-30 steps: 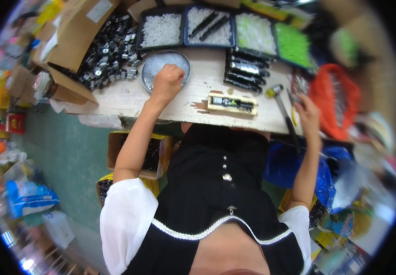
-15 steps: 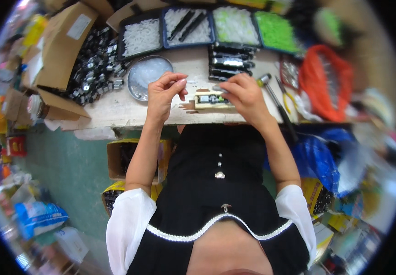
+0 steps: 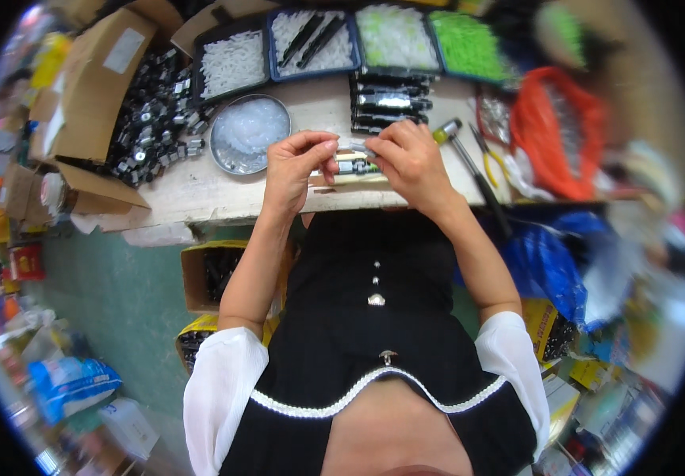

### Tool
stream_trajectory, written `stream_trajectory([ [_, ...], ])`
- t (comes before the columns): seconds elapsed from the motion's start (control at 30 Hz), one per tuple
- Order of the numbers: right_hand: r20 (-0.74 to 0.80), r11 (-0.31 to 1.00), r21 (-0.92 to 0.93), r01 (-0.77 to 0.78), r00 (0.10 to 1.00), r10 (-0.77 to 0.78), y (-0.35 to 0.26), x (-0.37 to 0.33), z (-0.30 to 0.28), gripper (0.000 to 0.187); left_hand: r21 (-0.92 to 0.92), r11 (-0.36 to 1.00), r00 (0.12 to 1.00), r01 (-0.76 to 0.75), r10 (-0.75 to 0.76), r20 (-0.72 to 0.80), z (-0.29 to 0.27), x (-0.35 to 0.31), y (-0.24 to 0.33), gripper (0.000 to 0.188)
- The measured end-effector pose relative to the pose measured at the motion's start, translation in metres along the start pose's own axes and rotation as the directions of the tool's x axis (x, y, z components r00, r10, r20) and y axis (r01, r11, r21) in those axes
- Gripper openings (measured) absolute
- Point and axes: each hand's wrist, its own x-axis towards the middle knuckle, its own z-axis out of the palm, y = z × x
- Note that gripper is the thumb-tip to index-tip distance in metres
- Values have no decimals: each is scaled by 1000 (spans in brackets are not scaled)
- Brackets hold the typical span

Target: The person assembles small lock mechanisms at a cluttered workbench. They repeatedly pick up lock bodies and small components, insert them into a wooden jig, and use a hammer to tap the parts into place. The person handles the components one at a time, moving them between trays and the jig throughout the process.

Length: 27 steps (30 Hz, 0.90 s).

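Over the front of the bench my two hands meet, fingertips a small gap apart. My right hand (image 3: 410,163) pinches a small grey piece (image 3: 353,147), whose other end reaches toward my left fingers. My left hand (image 3: 301,168) is closed in a pinch; what lies in it, if anything, is too small to make out. Just below the fingertips a pale block-like holder (image 3: 374,179) rests on the bench, with a dark and silver part (image 3: 350,167) in it. My hands partly hide both.
A round metal dish (image 3: 251,133) of translucent bits stands left, beside heaped black-and-silver parts (image 3: 148,119). Trays of white pieces (image 3: 234,65) and green pieces (image 3: 469,49) line the back, before stacked black parts (image 3: 390,103). A hammer (image 3: 477,174), pliers (image 3: 491,163) and red bag (image 3: 545,131) lie right.
My left hand has moved right and my right hand slightly left, so the fingertips are closer together. The grey piece has come between them. The whole view has shifted slightly.
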Motion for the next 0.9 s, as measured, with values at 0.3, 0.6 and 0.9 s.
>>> stream_trajectory([
  [0.3,-28,976,-145,161,986,-167,-3,-6,0,18,-62,966,968,250,-247,50,3,2,5,12],
  [0.6,205,851,313,-422,905,373,25,-39,-26,20,421,901,994,-108,112,13,12,-2,-23,21],
  [0.9,335,900,145,-412,876,347,51,-56,-24,19,882,175,833,-437,448,323,25,2,-63,29],
])
